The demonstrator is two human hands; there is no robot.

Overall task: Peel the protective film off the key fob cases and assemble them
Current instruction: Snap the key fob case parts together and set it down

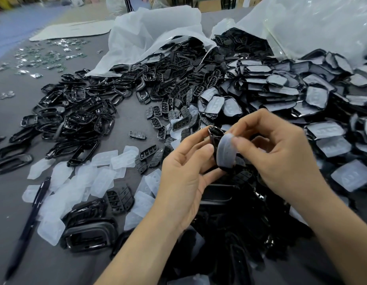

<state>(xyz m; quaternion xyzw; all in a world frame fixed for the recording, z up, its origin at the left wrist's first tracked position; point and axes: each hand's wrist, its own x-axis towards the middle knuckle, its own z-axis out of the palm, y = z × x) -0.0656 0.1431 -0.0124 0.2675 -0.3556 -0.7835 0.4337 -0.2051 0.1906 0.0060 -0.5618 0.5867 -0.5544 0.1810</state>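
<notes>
my left hand (184, 171) grips a black key fob case (214, 138) above the grey table (127, 122), thumb on its near face and fingers curled behind it. my right hand (281, 155) pinches the translucent protective film (225, 151) between thumb and forefinger. the film bows away from the case's front, with its lower end touching the case. both hands are close together, in front of my chest.

peeled films (80, 177) lie scattered to the left of my hands, with a dark pen (28, 219) lying across their near edge. a heap of glossy black frames (75, 112) sits further left. small button inserts (172, 108) spill from a white plastic bag (158, 33) at the far side. to the right is a pile of cases with film on them (291, 89).
</notes>
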